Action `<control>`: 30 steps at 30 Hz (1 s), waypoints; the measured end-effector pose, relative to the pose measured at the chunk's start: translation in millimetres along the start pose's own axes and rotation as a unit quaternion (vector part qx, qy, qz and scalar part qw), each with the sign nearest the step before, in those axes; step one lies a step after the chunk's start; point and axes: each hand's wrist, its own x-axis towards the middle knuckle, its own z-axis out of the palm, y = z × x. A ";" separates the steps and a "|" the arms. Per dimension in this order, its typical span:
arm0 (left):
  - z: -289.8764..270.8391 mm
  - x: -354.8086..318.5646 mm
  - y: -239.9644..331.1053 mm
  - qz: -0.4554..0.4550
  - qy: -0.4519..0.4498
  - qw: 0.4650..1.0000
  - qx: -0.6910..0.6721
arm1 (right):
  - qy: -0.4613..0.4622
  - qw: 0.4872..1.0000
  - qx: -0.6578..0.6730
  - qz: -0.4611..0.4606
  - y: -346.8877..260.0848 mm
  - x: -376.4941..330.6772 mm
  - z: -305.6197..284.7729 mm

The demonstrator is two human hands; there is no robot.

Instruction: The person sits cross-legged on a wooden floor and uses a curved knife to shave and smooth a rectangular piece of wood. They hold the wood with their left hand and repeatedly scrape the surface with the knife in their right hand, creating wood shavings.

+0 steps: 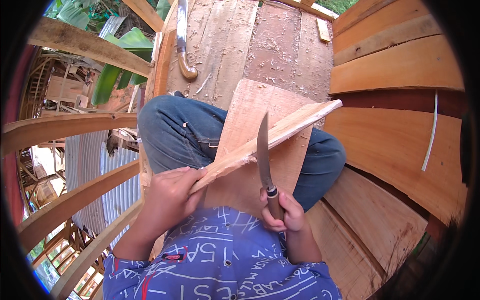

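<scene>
Wooden strip (pixel 282 131), lower end clasped by left fingers (pixel 189 178), knife (pixel 263 159) gripped in right fingers (pixel 290 206)

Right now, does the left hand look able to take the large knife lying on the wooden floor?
Probably not at once: the left hand grips the wooden strip, and the bent left knee lies between the hand and the large knife. The knife's curved handle looks uncovered, though.

Daylight falls on a shaving-strewn plank floor (pixel 277 37) beside an orange-brown board wall (pixel 390 132).
</scene>
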 end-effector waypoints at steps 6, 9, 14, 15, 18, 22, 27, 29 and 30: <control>-1.7 -0.2 2.2 -0.013 -0.012 1.000 0.002 | 0.095 0.983 -0.117 -0.106 -9.9 0.3 23.2; 0.1 -0.7 1.5 -0.004 -0.003 1.000 0.006 | 0.201 0.947 -0.137 -0.209 -12.8 2.7 23.6; -0.9 2.5 1.7 0.002 -0.006 1.000 0.001 | 0.155 0.931 -0.311 -0.114 7.8 3.8 21.3; -1.1 0.9 2.5 -0.005 -0.006 1.000 0.002 | 0.169 0.935 -0.288 -0.121 4.6 1.7 18.9; 1.0 -1.2 1.0 0.000 0.000 1.000 0.007 | 0.231 0.944 -0.089 -0.216 -5.8 2.9 25.0; -0.8 2.7 -0.3 0.000 -0.017 1.000 0.001 | 0.196 0.937 -0.268 -0.107 1.7 1.6 22.1; 1.8 -2.4 -0.1 -0.002 0.002 1.000 0.003 | 0.234 0.938 -0.054 -0.250 -13.5 1.3 24.4; -0.1 -1.5 0.1 0.000 -0.001 1.000 0.003 | 0.232 0.918 -0.283 -0.151 -10.8 0.7 19.4; 0.3 1.0 -1.1 0.007 -0.005 1.000 0.001 | 0.203 0.920 -0.306 -0.135 2.4 2.8 20.7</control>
